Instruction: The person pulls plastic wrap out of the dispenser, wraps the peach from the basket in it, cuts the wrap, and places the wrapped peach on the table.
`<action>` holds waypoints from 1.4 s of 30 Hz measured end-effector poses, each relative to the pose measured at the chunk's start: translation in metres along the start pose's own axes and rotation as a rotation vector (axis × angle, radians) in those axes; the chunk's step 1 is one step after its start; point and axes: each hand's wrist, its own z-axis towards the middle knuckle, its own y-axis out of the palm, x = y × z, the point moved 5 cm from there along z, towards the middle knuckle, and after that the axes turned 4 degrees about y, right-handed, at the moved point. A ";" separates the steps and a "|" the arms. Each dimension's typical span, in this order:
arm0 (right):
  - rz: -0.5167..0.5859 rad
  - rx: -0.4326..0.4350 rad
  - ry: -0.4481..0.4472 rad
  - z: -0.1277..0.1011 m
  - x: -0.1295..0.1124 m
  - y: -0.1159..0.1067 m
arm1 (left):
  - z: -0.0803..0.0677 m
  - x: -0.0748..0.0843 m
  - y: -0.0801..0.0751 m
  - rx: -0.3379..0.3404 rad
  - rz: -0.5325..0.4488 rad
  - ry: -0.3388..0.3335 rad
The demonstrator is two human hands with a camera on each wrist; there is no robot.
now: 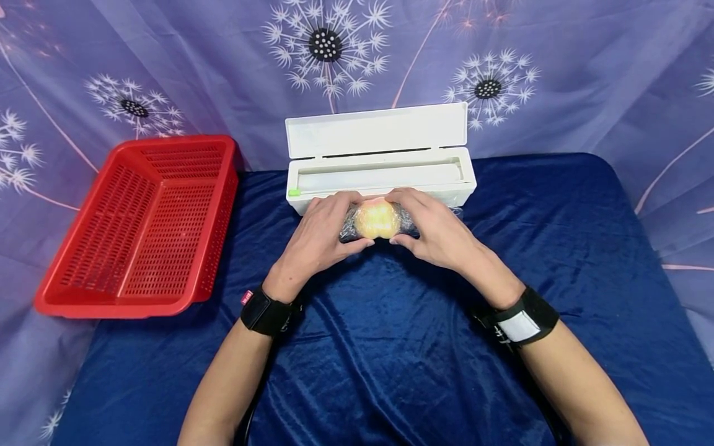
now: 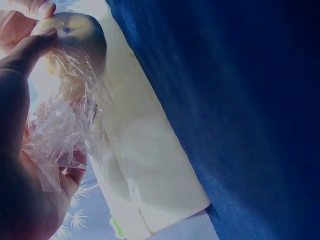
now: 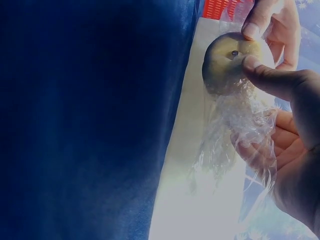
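Both hands, left [image 1: 315, 232] and right [image 1: 437, 232], grip the film-wrapped apple [image 1: 377, 219].

Left hand [image 2: 20, 125] grips film-wrapped apple [image 2: 75, 40].

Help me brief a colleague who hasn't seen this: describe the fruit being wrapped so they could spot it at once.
Start at the dark blue velvet tablecloth and find the long white plastic cling-film dispenser box standing open at its far edge. Just in front of it, the left hand and right hand cup a round yellow apple. It alone is covered in crinkled clear film.
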 end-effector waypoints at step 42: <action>-0.009 0.014 -0.014 0.000 -0.004 0.003 | -0.001 -0.001 0.000 -0.038 0.061 -0.002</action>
